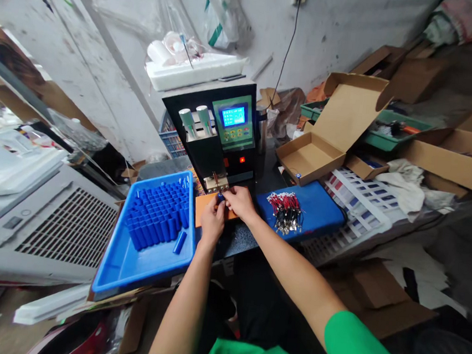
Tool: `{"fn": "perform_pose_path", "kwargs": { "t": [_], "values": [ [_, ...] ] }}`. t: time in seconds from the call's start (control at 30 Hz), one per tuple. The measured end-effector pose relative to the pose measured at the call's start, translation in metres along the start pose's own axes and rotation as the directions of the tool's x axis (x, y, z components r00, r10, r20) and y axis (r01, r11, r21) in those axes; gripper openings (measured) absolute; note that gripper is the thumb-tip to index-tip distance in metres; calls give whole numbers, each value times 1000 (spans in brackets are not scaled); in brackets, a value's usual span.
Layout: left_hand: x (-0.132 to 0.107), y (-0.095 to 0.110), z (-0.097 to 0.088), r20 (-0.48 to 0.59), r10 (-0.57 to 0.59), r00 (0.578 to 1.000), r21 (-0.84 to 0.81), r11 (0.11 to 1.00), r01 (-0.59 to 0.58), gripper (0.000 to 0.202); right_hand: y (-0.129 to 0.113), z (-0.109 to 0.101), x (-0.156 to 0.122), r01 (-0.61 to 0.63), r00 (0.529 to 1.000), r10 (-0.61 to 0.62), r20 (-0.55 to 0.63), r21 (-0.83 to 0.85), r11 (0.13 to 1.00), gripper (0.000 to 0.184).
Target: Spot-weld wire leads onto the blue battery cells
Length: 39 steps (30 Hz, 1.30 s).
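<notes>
My left hand (212, 218) is closed around a blue cylindrical battery cell (220, 197), mostly covered by the fingers. Beside it, my right hand (239, 201) pinches at the cell's right end; whatever is between those fingertips is too small and hidden to make out. Both hands are just below the electrodes (215, 178) of a black spot welder (198, 156) with a lit blue screen (234, 117). An orange block (203, 207) lies under the hands. To the left, a blue tray (116, 268) holds many upright blue cells (157, 214), with one cell (179, 243) lying on its side.
Red and black wire leads (286, 211) lie piled on a blue pad (320, 207) at the right. Behind that are an open cardboard box (315, 154) and a white plastic basket (360, 206). White foam (196, 70) rests on the welder. A white slatted unit (47, 225) stands left.
</notes>
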<state>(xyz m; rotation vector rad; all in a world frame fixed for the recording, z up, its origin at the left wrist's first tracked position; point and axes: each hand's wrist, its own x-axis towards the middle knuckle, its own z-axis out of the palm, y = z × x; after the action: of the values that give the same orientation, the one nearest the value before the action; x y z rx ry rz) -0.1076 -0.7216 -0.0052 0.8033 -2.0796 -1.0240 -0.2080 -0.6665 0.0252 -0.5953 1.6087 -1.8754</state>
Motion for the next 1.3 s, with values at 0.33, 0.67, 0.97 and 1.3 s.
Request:
{"fn": "perform_pose_path", "kwargs": {
  "t": [0.33,0.67,0.97,1.3],
  "values": [
    [-1,1,-1,-12,24,1000,26,999,-24,30,4,0,2,-24,1000,23,11,32,999,20],
    [0,1,-1,10,22,1000,13,1000,-22,31,9,-2,6,-14,999,12,46,40,999,24],
    [0,-4,1,0,42,999,-2,999,-42,31,4,-2,4,-34,998,32,46,33,999,22],
    [1,-8,3,-13,66,998,10,998,-65,32,6,-2,5,-41,998,39,42,31,999,20]
  ]
}}
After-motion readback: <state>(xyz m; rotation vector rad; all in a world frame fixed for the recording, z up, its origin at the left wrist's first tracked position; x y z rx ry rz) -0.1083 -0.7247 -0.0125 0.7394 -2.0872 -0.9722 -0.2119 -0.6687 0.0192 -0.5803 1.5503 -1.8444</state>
